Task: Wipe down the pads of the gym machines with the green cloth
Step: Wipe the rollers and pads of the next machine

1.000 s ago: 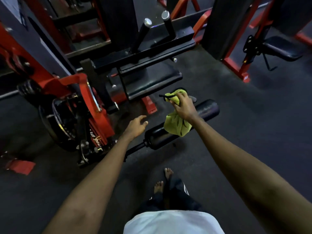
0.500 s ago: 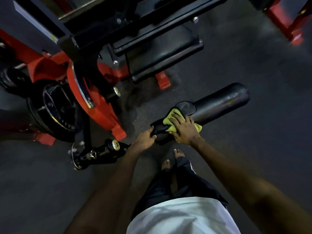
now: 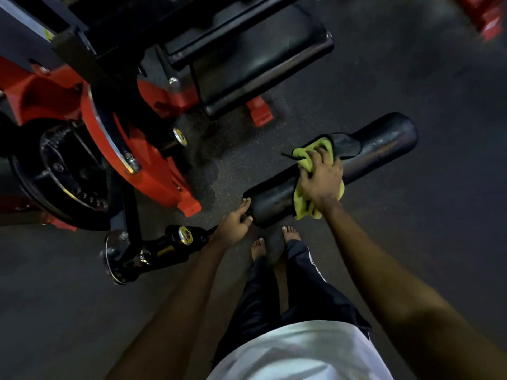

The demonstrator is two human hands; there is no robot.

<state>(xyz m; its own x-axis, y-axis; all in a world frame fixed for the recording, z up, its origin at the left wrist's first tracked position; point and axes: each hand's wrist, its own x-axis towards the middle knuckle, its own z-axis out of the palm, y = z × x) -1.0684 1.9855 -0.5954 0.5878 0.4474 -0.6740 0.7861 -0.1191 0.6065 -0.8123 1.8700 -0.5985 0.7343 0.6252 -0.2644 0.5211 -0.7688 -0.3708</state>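
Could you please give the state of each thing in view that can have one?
green cloth: bunched, pressed on the roller pad.
roller pad: steadied at one end, cloth on its middle.
right hand: grips the green cloth.
left hand: grips the roller pad's end.

Both our arms reach forward and down, bare as far as they show. Left forearm (image 3: 175, 303) runs up from lower left. Left hand (image 3: 233, 226) grips the near end of the roller pad (image 3: 384, 141), index finger laid against the end face, thumb just below it, other fingers curled under and hidden. Right forearm (image 3: 384, 270) enters from lower right. Right hand (image 3: 321, 179) lies palm-down, fingers spread and bent, bunching the green cloth (image 3: 304, 207) against the pad's top.
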